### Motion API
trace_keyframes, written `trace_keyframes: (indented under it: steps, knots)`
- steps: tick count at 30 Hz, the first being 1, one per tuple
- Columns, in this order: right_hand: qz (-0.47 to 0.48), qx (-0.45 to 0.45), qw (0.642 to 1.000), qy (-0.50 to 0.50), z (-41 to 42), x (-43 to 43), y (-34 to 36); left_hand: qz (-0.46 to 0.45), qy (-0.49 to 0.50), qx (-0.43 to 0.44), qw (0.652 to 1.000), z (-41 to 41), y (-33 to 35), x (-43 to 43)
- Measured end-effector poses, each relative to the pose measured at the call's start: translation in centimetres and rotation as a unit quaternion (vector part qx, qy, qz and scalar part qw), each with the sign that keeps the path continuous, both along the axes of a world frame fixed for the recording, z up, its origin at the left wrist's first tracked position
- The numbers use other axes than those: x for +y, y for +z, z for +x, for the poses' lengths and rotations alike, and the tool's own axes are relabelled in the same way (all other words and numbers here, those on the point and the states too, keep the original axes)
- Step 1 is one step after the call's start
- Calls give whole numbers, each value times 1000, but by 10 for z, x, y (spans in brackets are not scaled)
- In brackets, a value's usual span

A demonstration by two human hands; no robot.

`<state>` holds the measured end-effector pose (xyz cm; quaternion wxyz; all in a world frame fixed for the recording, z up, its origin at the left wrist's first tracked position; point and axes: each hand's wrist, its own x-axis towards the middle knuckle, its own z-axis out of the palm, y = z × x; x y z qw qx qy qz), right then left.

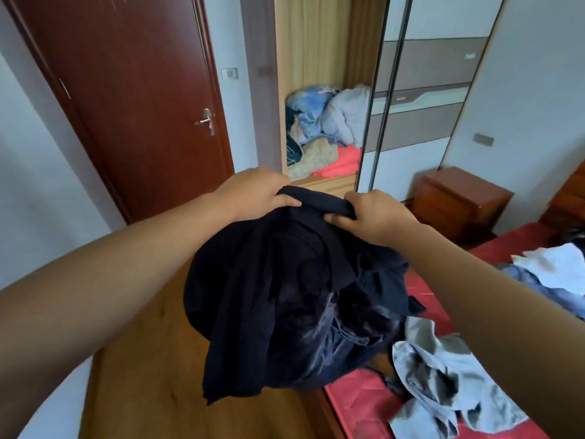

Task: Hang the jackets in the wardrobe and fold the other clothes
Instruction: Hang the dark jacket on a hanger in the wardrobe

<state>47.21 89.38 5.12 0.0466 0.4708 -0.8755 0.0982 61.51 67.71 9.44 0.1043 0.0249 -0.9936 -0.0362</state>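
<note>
Soft, even daylight, moderately bright, no hard shadows; can't tell the source direction. Whole frame is slightly soft, smeared most at the top on the door and the wardrobe interior. Heavy wide-angle distortion: door frame and wardrobe rails lean and bow, and the forearms stretch toward the bottom corners. Dark garment is crushed near-black, with a faint sheen on its lining. Dull glare on the floor.

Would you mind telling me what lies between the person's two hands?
In the head view, the bunched top edge of the dark garment spans between the left hand and the right hand; both grip it.
</note>
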Motion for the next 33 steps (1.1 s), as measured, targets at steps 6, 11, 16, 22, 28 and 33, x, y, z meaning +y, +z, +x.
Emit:
trace_keyframes:
  steps: [6,11,16,22,28,33]
  knots:
    - [7,-36,999,24,-88,-60,-9,7,22,-16,1000,-74,-4,-50]
    - [10,-64,998,13,-135,-90,-9,17,16,-21,1000,-127,-10,-82]
    - [1,-69,997,-21,-178,-125,-9,18,-13,-21,1000,-180,-14,-126]
    - [-4,-52,997,-63,-237,-198,-4,32,-42,3,999,-255,-22,-214]
    - [27,-40,990,-136,-307,-288,6,59,-74,12,995,-345,-30,-311]
    - [47,-26,983,-178,-363,-343,17,62,-111,14,992,-421,-23,-371]
